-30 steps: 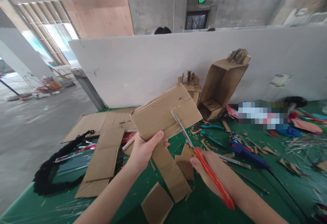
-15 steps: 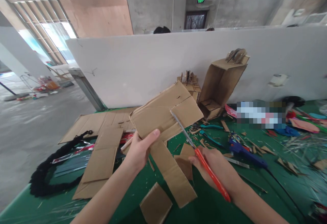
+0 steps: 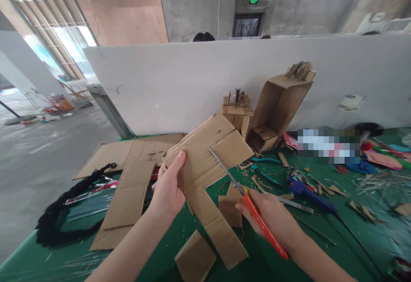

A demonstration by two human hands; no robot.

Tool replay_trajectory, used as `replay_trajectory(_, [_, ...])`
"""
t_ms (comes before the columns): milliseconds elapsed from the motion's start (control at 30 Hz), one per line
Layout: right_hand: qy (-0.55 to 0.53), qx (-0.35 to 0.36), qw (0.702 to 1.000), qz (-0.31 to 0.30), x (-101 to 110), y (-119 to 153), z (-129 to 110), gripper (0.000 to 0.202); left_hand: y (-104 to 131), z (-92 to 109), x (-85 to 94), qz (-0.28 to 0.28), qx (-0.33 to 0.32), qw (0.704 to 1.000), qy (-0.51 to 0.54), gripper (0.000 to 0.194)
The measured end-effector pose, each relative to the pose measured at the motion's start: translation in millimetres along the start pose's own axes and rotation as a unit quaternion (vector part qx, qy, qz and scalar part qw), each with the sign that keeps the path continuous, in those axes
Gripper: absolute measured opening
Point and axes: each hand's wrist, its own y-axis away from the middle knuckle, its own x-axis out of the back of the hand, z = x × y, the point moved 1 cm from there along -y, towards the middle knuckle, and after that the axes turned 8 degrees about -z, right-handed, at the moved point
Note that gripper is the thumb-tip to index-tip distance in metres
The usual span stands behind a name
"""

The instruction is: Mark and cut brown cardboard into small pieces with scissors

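Observation:
My left hand (image 3: 170, 187) grips the left edge of a brown cardboard piece (image 3: 199, 162), thumb on its face. The piece is held up over the table, with a long strip of it reaching down toward me. A slit runs across its right part. My right hand (image 3: 266, 213) is wrapped round the red handle of a pair of scissors (image 3: 266, 228). Their blades lie against the cardboard below the slit, tips pointing up and left. Under the scissors a smaller cardboard scrap (image 3: 229, 211) lies on the table, and another cardboard scrap (image 3: 195, 256) sits nearer me.
On the green table (image 3: 154, 260) are a black braided loop (image 3: 48, 226), cardboard sheets (image 3: 128, 196), teal-handled pliers (image 3: 266, 175) and a blue glue gun (image 3: 313, 196) with its cord. Cardboard box structures (image 3: 279, 106) stand against a white partition (image 3: 167, 85).
The cardboard has dropped slightly and its slit looks wider. My left thumb has moved up and left along it. The scissors have shifted a little left and down.

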Motion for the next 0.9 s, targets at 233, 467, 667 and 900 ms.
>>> replay_trajectory(233, [-0.002, -0.015, 1.0, 0.006, -7, -2, 9, 0.027, -2, -4, 1.2, -0.004, 0.006, 1.0, -0.001, 0.022])
replay_trajectory(467, [-0.106, 0.037, 0.992, -0.054, -4, -4, 8, 0.019, 1, -12, 1.5, 0.024, 0.002, 1.0, -0.013, 0.027])
replay_trajectory(667, [-0.153, 0.087, 0.981, -0.076, 3, -1, 0, 0.025, 4, -22, 0.6, -0.027, 0.006, 0.999, -0.016, 0.028])
replay_trajectory(900, [-0.163, 0.1, 0.978, -0.086, 18, 0, -12, 0.018, 4, -18, -1.1, -0.037, -0.021, 0.998, -0.035, 0.028])
